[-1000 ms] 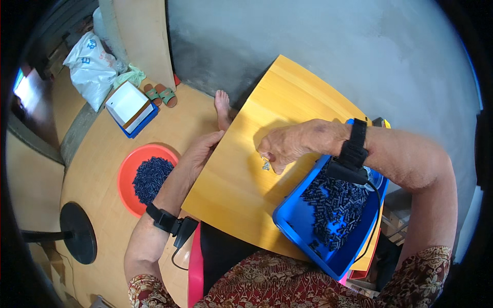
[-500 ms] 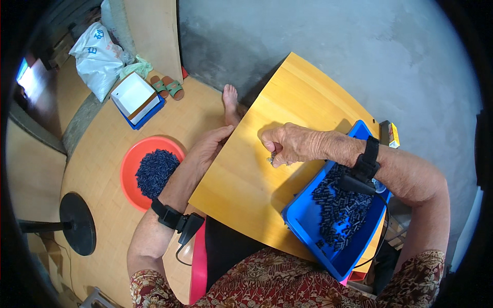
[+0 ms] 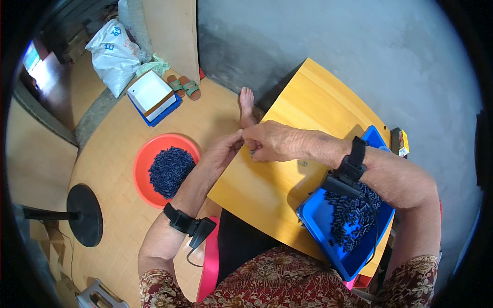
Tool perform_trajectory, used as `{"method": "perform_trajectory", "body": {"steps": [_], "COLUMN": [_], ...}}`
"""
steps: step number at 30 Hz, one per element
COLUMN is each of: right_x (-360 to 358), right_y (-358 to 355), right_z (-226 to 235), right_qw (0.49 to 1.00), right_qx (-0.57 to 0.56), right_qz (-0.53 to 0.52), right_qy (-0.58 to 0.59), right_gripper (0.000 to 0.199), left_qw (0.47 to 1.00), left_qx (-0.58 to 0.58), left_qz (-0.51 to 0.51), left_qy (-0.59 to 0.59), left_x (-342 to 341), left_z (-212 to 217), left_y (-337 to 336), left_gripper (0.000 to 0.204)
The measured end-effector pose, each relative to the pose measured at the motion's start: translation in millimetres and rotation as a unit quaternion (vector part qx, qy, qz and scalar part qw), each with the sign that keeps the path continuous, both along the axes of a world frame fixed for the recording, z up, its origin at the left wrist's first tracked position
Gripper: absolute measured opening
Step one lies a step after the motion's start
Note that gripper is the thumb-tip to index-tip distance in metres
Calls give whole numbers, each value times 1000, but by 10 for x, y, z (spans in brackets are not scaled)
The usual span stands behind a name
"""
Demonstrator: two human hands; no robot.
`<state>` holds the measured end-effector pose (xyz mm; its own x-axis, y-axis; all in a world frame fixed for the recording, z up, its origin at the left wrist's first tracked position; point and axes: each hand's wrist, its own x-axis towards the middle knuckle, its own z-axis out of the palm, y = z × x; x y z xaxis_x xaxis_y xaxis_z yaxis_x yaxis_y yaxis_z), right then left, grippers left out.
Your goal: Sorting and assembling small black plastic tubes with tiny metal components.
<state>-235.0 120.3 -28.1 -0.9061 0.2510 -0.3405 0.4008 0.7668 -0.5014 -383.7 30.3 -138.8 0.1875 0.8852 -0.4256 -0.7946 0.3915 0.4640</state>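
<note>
At the left edge of a yellow wooden table (image 3: pixel 308 102), the fingertips of my two hands meet. My left hand (image 3: pixel 224 149) comes from beyond the edge, its thumb and fingers pressed together. My right hand (image 3: pixel 272 141) reaches across the tabletop with its fingers bent into a pinch. A tiny silvery glint shows under its curled fingers; whatever lies between the fingertips is too small or hidden to name. A few small metallic bits (image 3: pixel 303 162) lie on the wood behind my right hand. Under my right forearm, a blue tray (image 3: pixel 314 218) holds many short dark blue cylindrical pieces (image 3: pixel 354 218).
A red-orange basin (image 3: pixel 141 177) full of similar dark pieces stands on the floor to the left. Beyond it are a white box (image 3: pixel 149 92) on a blue tray, green sandals (image 3: pixel 190 88) and a white sack (image 3: pixel 115 56). A black round stand base (image 3: pixel 86 215) is far left.
My right hand has left the metallic bits on the tabletop and moved left to my left hand at the table's edge. The whole view has shifted slightly.
</note>
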Motion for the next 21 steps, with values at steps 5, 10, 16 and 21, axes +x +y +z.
{"method": "perform_trajectory", "body": {"steps": [5,10,16,21], "right_x": [-329,-314,274,796], "right_y": [-46,-18,50,82], "right_z": [-157,-108,605,474], "right_qw": [998,992,987,974], "right_qx": [35,62,92,43], "right_qz": [10,18,-71,-115], "right_qy": [50,105,-115,-192], "right_gripper": [18,16,25,29], "left_qw": [1000,997,999,999], "left_qx": [-2,-5,-10,-20], "left_qz": [14,47,17,-2], "left_qy": [-16,-59,-48,-39], "left_x": [13,33,-15,-20], "left_z": [-24,-160,-30,25], "left_y": [-16,-3,-100,-91], "left_gripper": [34,34,30,31]}}
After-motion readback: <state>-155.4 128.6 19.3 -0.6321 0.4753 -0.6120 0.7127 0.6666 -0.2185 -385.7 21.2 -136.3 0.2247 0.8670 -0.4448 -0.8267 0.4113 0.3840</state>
